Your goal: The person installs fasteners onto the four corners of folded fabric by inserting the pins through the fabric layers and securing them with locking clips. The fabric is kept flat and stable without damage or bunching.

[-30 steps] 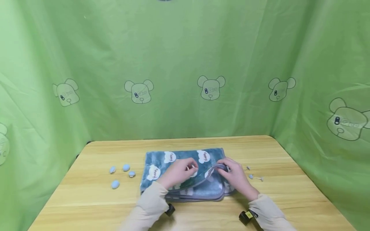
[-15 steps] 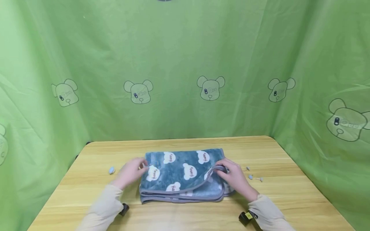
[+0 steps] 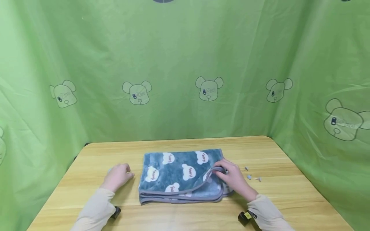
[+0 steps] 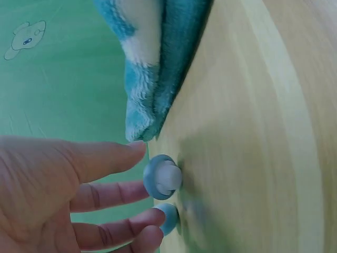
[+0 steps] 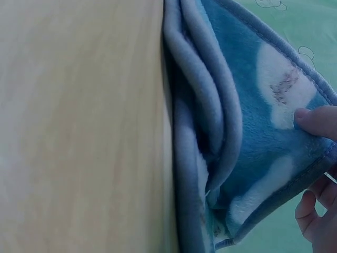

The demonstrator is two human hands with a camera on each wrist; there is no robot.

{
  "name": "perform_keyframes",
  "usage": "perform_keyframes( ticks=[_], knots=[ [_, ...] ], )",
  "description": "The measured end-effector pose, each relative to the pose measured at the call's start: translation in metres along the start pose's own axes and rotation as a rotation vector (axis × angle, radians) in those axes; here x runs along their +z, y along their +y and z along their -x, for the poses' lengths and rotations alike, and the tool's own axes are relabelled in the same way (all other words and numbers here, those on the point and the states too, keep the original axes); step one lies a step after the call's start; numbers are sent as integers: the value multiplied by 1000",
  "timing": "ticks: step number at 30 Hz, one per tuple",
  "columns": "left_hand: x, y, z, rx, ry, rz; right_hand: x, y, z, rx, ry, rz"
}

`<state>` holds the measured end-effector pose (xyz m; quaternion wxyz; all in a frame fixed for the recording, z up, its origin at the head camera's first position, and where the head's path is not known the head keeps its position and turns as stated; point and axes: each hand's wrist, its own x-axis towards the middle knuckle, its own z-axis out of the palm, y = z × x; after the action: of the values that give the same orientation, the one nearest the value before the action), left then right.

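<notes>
A folded teal blanket [image 3: 176,170] with white bear heads and grey edging lies mid-table. My right hand [image 3: 232,178] pinches its front right corner and lifts the top layer; in the right wrist view the thumb [image 5: 316,121] presses on the raised flap [image 5: 263,137]. Left of the blanket, my left hand [image 3: 117,176] reaches down at the table. In the left wrist view its thumb and index finger are spread at a round blue cap [image 4: 152,179] with a white centre. A second blue cap [image 4: 168,219] shows by the other fingers.
To the right of the blanket lie several small pins with light blue heads [image 3: 249,176]. In the head view the left hand hides most of the blue caps. Green curtains [image 3: 173,64] with bear outlines surround the wooden table [image 3: 185,215].
My left hand has moved from over the blanket leftward and down to the blue caps. My right hand keeps holding the blanket corner, which stays raised.
</notes>
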<state>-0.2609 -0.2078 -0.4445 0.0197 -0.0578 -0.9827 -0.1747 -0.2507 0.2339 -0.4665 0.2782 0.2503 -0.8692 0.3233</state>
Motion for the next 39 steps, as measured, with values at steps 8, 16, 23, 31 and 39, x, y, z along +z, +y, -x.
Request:
perform_keyframes(
  ticks=[8,16,23,31,39],
  knots=[
    [3,-1,1,-23,-16,-2,-1,-1,0,-7,-16,-15],
    [5,1,2,-65,-34,37,-2,-4,-1,-5,-45,-26],
    [-2,8,1,-49,0,42,-2,-3,0,-13,-48,-18],
    [-21,36,0,-22,48,118,-2,-1,0,-65,-38,-28],
    [-21,85,-16,63,118,197,-3,-1,0,-79,-34,-41]
  ],
)
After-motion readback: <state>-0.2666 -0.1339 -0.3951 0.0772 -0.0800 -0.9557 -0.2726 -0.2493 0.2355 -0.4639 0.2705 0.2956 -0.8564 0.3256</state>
